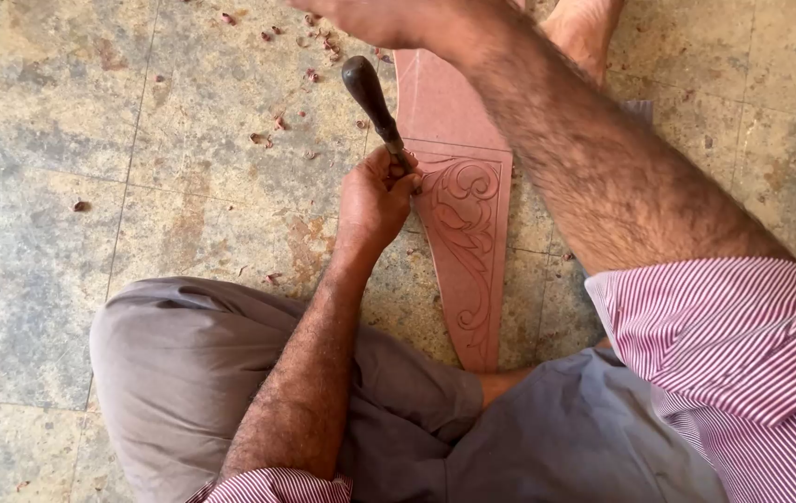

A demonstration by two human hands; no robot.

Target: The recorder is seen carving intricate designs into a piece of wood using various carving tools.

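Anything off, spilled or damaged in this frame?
Only wood chips scattered on the stone floor beside the carved wooden panel. The left hand grips a dark-handled chisel on the panel; the right hand is raised above. No damage visible.

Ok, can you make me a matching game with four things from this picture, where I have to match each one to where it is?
Things:
1. dark wooden-handled carving chisel
2. long reddish-brown wooden board with a carved leaf scroll
3. small reddish wood chips
4. bare foot

Places:
A. scattered on the grey stone floor
B. at the top edge, past the far end of the board
C. gripped in the left hand, tip on the carving
D. flat on the floor between the person's legs

Pairs: 1-C, 2-D, 3-A, 4-B
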